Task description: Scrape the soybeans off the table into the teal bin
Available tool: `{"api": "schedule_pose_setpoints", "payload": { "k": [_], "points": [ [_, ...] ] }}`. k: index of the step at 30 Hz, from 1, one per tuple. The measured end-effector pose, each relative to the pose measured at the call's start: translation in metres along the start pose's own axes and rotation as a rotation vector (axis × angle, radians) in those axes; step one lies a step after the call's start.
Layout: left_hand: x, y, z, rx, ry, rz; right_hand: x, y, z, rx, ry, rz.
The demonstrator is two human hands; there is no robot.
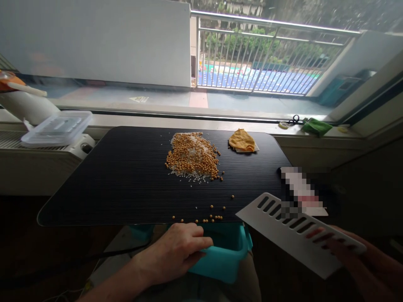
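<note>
My left hand (181, 247) grips the near rim of a teal plastic bin (222, 266), fingers curled over it. The bin sits below the table's front edge, partly under it. In my right hand (362, 260) is a white slotted plastic panel (283, 234), held by its right end, with its far end near the table's front right corner. A heap of yellow soybeans (197, 161) mixed with white rice grains (197, 177) lies on the black table (126, 180). Several loose soybeans (211, 216) are scattered along the front edge above the bin.
A folded yellow cloth (242, 140) lies at the table's back right. A blurred-out item (304, 193) sits at the right edge. A clear plastic lid (58, 128) rests on the radiator (34, 147) at left. A green cloth (316, 126) lies on the windowsill.
</note>
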State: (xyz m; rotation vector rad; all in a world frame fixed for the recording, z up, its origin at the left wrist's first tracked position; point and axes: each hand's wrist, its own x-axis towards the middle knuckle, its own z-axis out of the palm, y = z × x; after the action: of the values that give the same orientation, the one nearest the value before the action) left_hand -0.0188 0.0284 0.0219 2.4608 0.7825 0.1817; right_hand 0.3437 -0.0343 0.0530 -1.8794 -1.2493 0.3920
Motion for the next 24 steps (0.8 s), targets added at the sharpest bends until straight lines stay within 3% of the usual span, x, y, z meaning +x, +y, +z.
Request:
{"api": "schedule_pose_setpoints", "payload": {
  "k": [3, 9, 16, 22, 24],
  "points": [
    [-0.003, 0.000, -0.001, -0.017, 0.001, -0.006, 0.003, -0.004, 0.010, 0.052, -0.174, -0.023],
    [-0.005, 0.001, -0.003, -0.018, 0.008, -0.014, 0.013, -0.014, 0.021, 0.023, -0.296, -0.064],
    [0.001, 0.002, 0.001, -0.009, 0.020, 0.009, 0.006, -0.005, 0.009, -0.003, -0.105, 0.042],
    [0.009, 0.006, -0.001, -0.009, 0.005, 0.014, 0.003, -0.014, 0.002, 0.059, -0.219, 0.030],
    [0.008, 0.007, -0.001, -0.011, 0.009, 0.012, 0.003, -0.021, 0.003, 0.074, -0.200, 0.026]
  ]
}}
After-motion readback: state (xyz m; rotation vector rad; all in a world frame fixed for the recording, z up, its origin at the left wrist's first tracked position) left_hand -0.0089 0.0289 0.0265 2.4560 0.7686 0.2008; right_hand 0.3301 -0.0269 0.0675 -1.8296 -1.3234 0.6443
